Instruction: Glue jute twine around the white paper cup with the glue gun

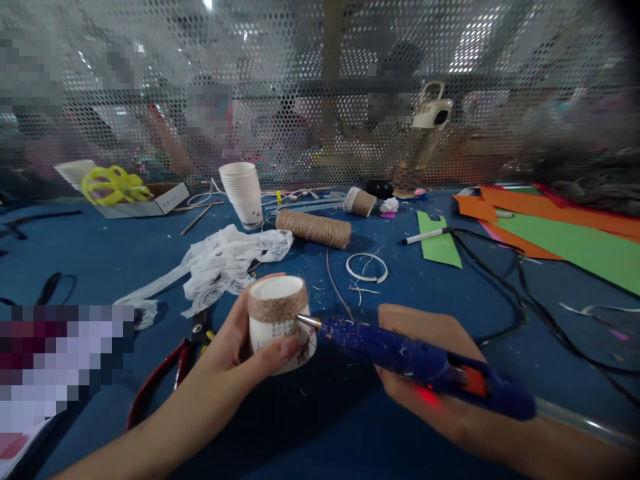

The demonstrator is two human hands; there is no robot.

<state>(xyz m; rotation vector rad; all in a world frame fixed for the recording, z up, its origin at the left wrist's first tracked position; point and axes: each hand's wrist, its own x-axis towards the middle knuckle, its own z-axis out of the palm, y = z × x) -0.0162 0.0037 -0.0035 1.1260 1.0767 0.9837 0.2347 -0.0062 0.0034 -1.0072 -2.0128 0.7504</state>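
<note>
My left hand (235, 353) is closed around an upside-down white paper cup (281, 328) whose upper part is wrapped in brown twine. My right hand (430, 373) grips a blue hot glue gun (425, 363). Its metal nozzle touches the cup's side just below the twine band. A strand of twine (336, 283) runs from near the cup back toward a jute twine spool (314, 229) lying on the blue table (100, 247).
White lace ribbon (225, 263), a stack of paper cups (243, 195), red-handled pliers (170, 373), a marker (425, 235), green and orange paper sheets (565, 233), black cables (525, 300) and yellow scissors (113, 185) lie around. A perforated screen (320, 93) backs the table; people sit behind it.
</note>
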